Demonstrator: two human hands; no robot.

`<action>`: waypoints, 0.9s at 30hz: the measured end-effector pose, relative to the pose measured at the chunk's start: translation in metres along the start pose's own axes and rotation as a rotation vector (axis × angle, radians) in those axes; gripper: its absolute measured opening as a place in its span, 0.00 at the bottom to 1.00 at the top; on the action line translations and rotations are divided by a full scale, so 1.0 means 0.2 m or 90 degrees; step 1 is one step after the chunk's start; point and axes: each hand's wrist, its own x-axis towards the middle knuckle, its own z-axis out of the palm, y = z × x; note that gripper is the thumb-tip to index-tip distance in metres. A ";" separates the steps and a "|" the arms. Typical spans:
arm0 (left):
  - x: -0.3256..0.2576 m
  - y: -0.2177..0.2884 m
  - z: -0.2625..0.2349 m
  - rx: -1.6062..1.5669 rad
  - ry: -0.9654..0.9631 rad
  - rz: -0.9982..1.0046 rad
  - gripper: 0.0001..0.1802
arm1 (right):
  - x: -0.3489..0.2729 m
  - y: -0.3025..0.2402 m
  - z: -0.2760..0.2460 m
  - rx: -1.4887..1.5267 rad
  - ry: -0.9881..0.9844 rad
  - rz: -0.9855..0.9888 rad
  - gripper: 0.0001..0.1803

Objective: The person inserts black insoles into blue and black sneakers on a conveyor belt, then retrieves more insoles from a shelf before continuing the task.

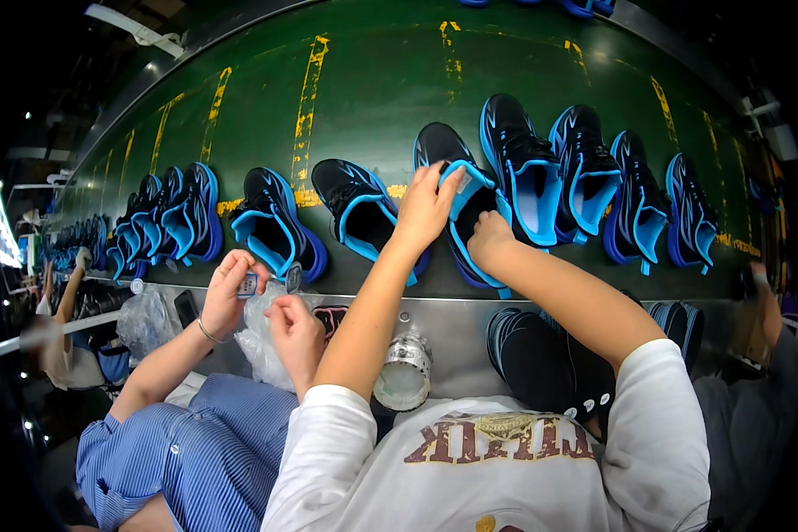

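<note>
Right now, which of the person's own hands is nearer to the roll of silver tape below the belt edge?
Left. The left hand grips the blue tongue of the black shoe, up-belt of the tape roll; the right hand rests on that shoe, farther right.

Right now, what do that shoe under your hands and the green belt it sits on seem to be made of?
The shoe looks like black woven fabric with smooth bright-blue synthetic trim; the collar bends softly under the left hand and right hand. The belt looks like glossy green rubber or plastic: lamps glint off it and its yellow painted lines are worn. Exact materials are uncertain.
</note>
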 end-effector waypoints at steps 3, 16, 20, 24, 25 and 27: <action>0.01 0.05 0.00 0.002 0.115 -0.063 0.18 | 0.03 0.02 0.03 -0.037 0.032 -0.036 0.13; 0.01 0.08 0.03 0.243 -0.051 0.141 0.28 | -0.21 0.00 -0.01 0.346 0.015 -0.104 0.30; 0.02 0.13 -0.01 0.276 -0.076 0.047 0.29 | -0.39 -0.02 0.08 0.436 0.375 -0.026 0.17; -0.05 0.19 -0.03 0.318 -0.082 0.107 0.24 | -0.58 -0.09 0.25 0.444 0.576 -0.053 0.12; -0.08 0.24 -0.02 0.325 -0.092 0.134 0.23 | -0.61 -0.11 0.29 0.436 0.562 -0.047 0.10; -0.14 0.30 0.00 0.385 -0.064 0.251 0.18 | -0.65 -0.12 0.34 0.413 0.512 -0.049 0.11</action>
